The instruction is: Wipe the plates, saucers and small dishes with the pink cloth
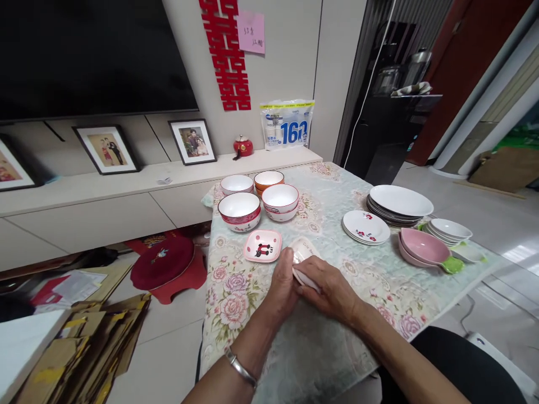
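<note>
Both my hands close around a small white dish (309,279) just above the near middle of the table. My left hand (284,283) grips its left side, thumb up. Across its near edge, my right hand (330,286) wraps its fingers. Beyond the fingers shows a pale dish face (304,246) with faint lettering; I cannot tell whether it is the same piece or a second one. Left of my hands lies a pink-rimmed square dish (263,238) with a cat picture and dots. My fingers hide much of what I hold.
Bowls in stacks (239,206) stand at the table's back left. To the right are flowered plates (366,227), large white plates (401,200), pink handled bowls (425,246) and small white dishes (450,229). A red stool (168,261) and flattened cardboard (84,348) sit left of the floral-clothed table (236,336).
</note>
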Available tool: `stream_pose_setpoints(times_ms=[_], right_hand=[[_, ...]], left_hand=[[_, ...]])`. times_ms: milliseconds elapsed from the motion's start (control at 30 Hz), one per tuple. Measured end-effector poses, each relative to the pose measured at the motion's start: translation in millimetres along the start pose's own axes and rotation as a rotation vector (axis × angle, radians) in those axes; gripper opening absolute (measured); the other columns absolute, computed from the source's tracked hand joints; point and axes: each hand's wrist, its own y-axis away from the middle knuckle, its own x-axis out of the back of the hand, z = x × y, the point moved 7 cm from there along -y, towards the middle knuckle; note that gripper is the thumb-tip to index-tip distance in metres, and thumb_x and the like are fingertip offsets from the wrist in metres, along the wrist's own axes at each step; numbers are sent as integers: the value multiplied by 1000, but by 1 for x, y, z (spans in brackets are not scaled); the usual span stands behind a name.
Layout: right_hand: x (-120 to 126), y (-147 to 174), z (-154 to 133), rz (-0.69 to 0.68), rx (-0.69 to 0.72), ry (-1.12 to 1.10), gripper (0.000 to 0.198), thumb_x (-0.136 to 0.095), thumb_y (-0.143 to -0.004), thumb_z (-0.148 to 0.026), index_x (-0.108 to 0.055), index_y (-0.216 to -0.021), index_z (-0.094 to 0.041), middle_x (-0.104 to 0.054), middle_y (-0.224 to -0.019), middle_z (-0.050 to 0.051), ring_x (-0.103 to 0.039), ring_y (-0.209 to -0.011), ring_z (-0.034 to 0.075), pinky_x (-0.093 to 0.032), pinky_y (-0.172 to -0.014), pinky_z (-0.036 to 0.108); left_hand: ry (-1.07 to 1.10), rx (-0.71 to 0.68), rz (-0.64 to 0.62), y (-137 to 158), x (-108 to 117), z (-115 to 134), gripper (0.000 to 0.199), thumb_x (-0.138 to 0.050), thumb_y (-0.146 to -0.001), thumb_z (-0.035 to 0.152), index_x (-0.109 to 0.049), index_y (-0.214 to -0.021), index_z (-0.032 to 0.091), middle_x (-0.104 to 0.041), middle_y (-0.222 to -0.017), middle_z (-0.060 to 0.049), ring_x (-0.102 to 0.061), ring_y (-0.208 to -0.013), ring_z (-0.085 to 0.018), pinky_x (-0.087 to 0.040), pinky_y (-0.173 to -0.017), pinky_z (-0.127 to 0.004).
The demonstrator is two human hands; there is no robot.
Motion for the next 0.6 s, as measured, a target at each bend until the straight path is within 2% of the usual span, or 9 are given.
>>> stream_pose_setpoints(times_ms=[100,233,333,433,500,600], right_hand=[[3,1,7,-69,9,151,25,-59,-92,-24,-60,-117,-21,-63,-109,9,-57,-101,24,-45,-88,40],[9,0,16,-52,-3,283,17,-56,-94,-22,-64,-109,-21,-65,-102,9,-57,-98,23,-40,-93,43],[6,-1,12,23,15,192,18,-53,-96,-21,-63,-111,-19,-66,-102,9,-58,-96,22,-43,-88,39],[1,-5,9,74,-54,56,21,-53,-97,-24,-60,-115,-19,-66,-104,9,-59,-96,21,-47,-83,34],[-1,-7,6,38,-77,25,22,-55,-95,-23,-60,-116,-19,-65,-106,9,-58,-97,21,-47,-82,33],[1,-9,1,-73,-37,83,22,-60,-93,-21,-61,-115,-22,-64,-108,7,-57,-99,22,-44,-87,36]], left_hand=[[13,50,71,-13,-4,-1,42,-52,-92,51,-66,-95,12,-71,-82,-8,-69,-89,-23,-52,-83,-33],[49,123,25,-22,-12,-6,47,-46,-94,53,-67,-96,11,-73,-88,-10,-69,-89,-24,-54,-81,-34],[94,127,-27,-19,-13,-9,50,-49,-91,56,-69,-98,10,-74,-91,-12,-69,-92,-25,-54,-83,-34],[122,62,-22,-15,-8,-6,39,-60,-87,50,-69,-98,13,-74,-93,-8,-69,-93,-22,-52,-87,-30],[122,38,0,-13,-5,-5,34,-64,-85,47,-69,-96,15,-74,-91,-5,-69,-92,-20,-51,-88,-29],[114,62,11,-15,-1,-3,37,-61,-86,48,-70,-93,13,-74,-86,-7,-70,-87,-21,-52,-85,-31]])
